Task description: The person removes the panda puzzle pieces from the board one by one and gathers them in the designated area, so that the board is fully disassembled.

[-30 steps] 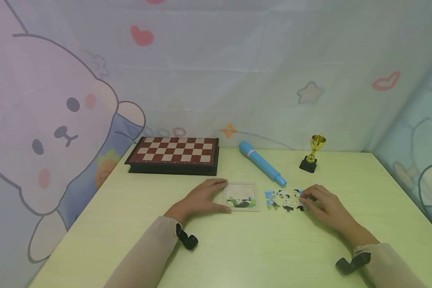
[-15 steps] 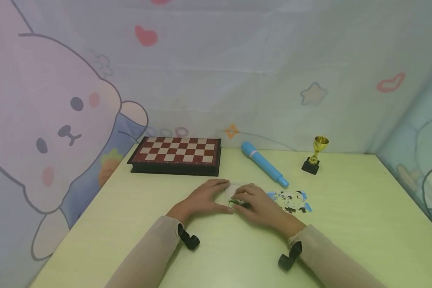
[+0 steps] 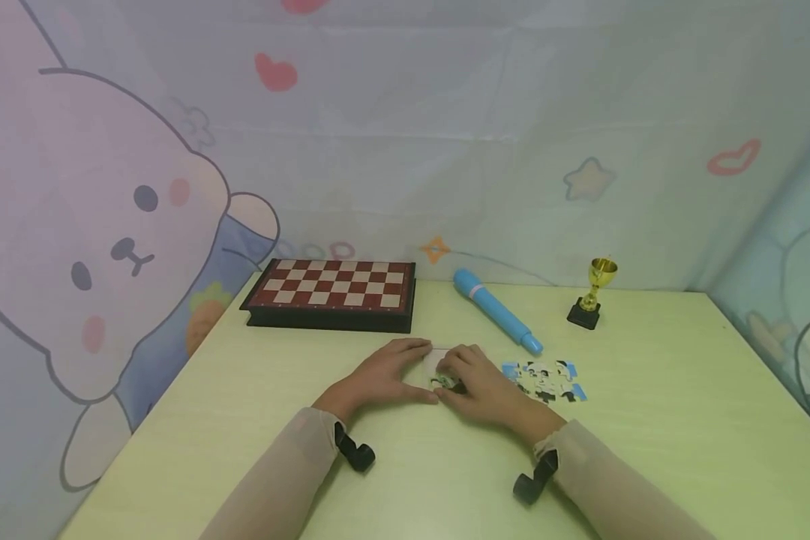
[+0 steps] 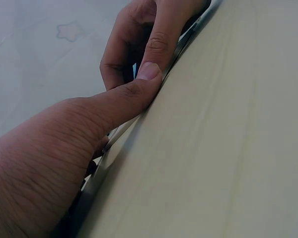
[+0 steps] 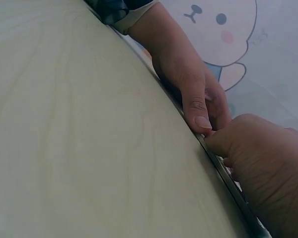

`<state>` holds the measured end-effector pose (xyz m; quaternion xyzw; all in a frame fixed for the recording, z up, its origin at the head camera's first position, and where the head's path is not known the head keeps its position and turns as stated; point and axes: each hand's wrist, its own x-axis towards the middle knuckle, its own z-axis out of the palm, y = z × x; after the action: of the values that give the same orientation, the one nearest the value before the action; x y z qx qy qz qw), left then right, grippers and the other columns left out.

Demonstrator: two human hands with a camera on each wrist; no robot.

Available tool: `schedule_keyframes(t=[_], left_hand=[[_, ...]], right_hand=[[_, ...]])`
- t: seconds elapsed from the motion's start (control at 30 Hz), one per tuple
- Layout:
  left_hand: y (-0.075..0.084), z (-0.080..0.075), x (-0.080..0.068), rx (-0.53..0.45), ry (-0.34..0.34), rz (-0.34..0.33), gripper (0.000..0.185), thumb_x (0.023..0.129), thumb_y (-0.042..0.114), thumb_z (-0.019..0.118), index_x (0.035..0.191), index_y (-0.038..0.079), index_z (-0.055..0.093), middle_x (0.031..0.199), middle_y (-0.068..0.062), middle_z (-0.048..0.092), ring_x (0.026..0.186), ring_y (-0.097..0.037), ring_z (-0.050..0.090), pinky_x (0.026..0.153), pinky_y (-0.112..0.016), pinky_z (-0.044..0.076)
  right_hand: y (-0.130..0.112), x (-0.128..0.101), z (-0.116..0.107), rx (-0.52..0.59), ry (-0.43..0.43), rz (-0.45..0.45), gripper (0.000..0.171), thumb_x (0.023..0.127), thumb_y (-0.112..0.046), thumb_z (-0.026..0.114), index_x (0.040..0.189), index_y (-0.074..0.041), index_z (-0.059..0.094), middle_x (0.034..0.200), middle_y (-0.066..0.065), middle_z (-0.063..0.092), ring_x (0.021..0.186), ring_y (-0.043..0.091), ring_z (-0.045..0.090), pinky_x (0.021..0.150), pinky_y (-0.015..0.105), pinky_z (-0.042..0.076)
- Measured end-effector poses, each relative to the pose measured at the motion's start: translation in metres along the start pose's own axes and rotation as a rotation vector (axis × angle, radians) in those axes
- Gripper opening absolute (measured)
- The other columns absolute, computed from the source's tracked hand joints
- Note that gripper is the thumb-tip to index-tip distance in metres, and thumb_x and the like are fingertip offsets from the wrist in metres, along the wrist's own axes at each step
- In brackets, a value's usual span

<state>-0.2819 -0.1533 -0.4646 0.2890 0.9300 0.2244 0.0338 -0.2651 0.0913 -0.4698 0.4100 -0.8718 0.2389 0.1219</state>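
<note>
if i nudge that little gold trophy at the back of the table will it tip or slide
The gold trophy looks top-heavy: a cup on a thin stem above a small black base, so a push up high would probably tip it. A push low at the base might slide it on the smooth table. It looks light, likely plastic.

Both forearms come in low from the near edge, sleeves down to the wrists with a dark strap on each. The left hand (image 3: pixel 378 373) lies flat, fingers stretched out and thumb pointing right. The right hand (image 3: pixel 481 382) is right against it, knuckles arched and fingers curled down, its thumb tip touching the left thumb.
</note>
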Motion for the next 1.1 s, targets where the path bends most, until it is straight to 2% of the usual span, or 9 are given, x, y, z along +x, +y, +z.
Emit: schedule_keyframes(t=[0.53,0.83,1.1], left_hand=[[0.001,-0.001,-0.0002,-0.004,-0.002,0.005,0.102,0.076,0.079,0.066,0.156,0.023,0.04,0.16,0.011,0.033,0.148,-0.015,0.027,0.118,-0.042,0.028],[0.0002,0.0002,-0.0003,0.009,-0.004,0.01,0.101,0.077,0.082,0.062,0.156,0.023,0.04,0.16,0.011,0.033,0.148,-0.015,0.026,0.118,-0.044,0.029],[0.0009,0.0001,-0.0007,0.019,0.005,0.013,0.101,0.077,0.081,0.063,0.156,0.022,0.041,0.16,0.009,0.033,0.148,-0.016,0.027,0.118,-0.044,0.029]], right_hand=[[0.0017,0.0001,0.0016,0.033,0.025,0.0,0.03,0.093,-0.031,0.071,0.116,-0.014,0.06,0.108,-0.004,0.058,0.106,0.015,0.05,0.091,0.037,0.048],[0.0017,0.002,-0.0008,0.047,0.124,-0.038,0.019,0.093,-0.023,0.074,0.111,-0.02,0.065,0.103,-0.011,0.066,0.097,0.009,0.055,0.082,0.034,0.049],[0.0012,0.0013,-0.0014,0.108,0.093,-0.09,0.028,0.095,-0.018,0.072,0.122,-0.014,0.066,0.11,-0.006,0.066,0.097,0.01,0.053,0.081,0.031,0.05]])
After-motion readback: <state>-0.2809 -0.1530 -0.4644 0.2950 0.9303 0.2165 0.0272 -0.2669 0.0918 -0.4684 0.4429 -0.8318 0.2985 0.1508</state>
